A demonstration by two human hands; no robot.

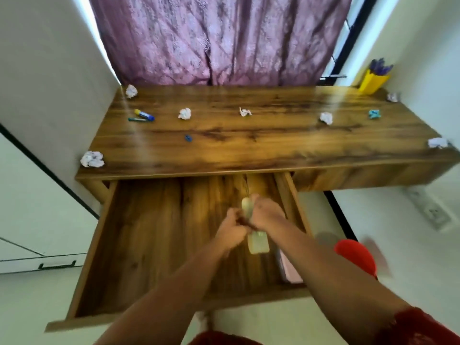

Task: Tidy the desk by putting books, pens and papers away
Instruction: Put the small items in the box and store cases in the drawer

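Both hands meet over the open drawer (154,245), which is pulled well out from under the front edge of the desk (249,150). The left hand (230,229) and the right hand (267,215) have their fingers curled in tight around a pale, cream-coloured object (258,242) held between them, one end showing above the knuckles and the other below; the picture is blurred there, so it may be a small case or bundle, but what it is cannot be told. Inside the drawer, at its right wall, lies a pink book or pad (290,267). The step in hand looks like stowing: the held thing is being handled above the drawer, not yet laid down. Most of the tidying seems still ahead. Beyond the drawer, on the desk top, sit crumpled paper balls (92,159) at the left front corner, more along the back and right, a blue and yellow marker (144,115) with a green pen (137,119) just beside it at the far left, and a small blue clip (188,138) nearer the drawer. A yellow pen holder (372,83) stands at the desk's far right corner. The next move likely calls for lowering the object onto the drawer floor, loosening both grips, then reaching forward over the drawer for the pens.
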